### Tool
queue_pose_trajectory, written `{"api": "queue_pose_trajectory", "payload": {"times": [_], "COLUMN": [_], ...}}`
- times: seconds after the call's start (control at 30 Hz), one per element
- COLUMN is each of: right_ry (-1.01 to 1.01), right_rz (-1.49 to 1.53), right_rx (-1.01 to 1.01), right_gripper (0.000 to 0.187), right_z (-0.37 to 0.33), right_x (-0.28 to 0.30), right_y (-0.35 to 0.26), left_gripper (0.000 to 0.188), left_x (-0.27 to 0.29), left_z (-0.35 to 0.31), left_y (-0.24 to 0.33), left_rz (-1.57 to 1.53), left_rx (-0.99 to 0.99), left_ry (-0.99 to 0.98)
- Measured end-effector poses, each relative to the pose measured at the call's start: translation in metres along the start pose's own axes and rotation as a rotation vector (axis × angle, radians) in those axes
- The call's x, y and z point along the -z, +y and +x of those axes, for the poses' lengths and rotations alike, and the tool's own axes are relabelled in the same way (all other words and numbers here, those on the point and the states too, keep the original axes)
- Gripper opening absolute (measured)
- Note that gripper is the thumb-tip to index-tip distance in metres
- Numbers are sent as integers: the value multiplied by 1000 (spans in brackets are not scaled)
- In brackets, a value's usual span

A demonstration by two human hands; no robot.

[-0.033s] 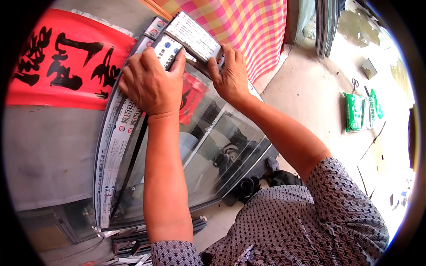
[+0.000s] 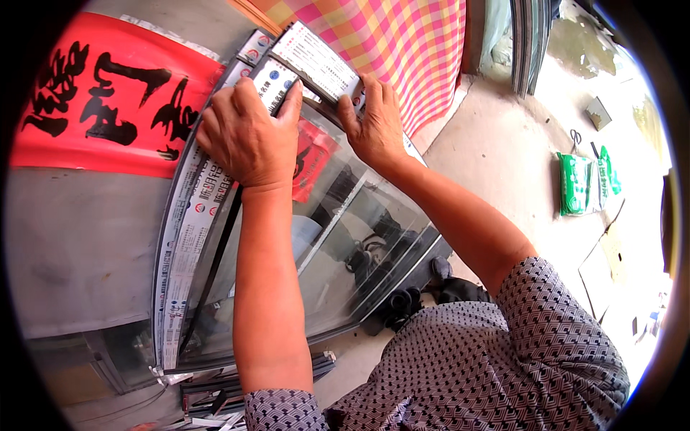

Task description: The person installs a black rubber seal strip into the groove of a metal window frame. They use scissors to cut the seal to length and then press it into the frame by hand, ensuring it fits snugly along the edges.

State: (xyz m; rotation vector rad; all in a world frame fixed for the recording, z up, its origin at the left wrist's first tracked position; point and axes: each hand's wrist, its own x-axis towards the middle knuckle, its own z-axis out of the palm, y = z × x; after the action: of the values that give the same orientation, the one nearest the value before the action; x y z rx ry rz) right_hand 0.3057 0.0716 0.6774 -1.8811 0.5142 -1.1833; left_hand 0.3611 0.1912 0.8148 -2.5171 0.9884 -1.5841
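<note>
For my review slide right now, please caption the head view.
Left hand and right hand hold a glazed frame beside a red banner.

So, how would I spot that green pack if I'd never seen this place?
Find the big checked cloth at the top, then look right, onto the pale floor. There lies a green pack, just below the scissors in the picture. Its bright green and white colouring sets it apart from the dark scissors and the greyish block.
</note>
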Motion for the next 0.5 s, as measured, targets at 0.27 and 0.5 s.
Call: {"api": "queue_pose_trajectory", "payload": {"times": [0.27, 0.5], "right_ry": [-13, -44], "right_rz": [-67, -143], "right_rx": [-12, 5], "right_gripper": [58, 60], "right_z": [1, -1], "right_x": [1, 2], "right_y": [1, -2], "left_gripper": [64, 69], "left_x": [16, 13], "left_z": [-11, -18], "left_y": [-26, -29], "left_rz": [-114, -34], "left_rx": [-189, -169], "left_ry": [-21, -36]}}
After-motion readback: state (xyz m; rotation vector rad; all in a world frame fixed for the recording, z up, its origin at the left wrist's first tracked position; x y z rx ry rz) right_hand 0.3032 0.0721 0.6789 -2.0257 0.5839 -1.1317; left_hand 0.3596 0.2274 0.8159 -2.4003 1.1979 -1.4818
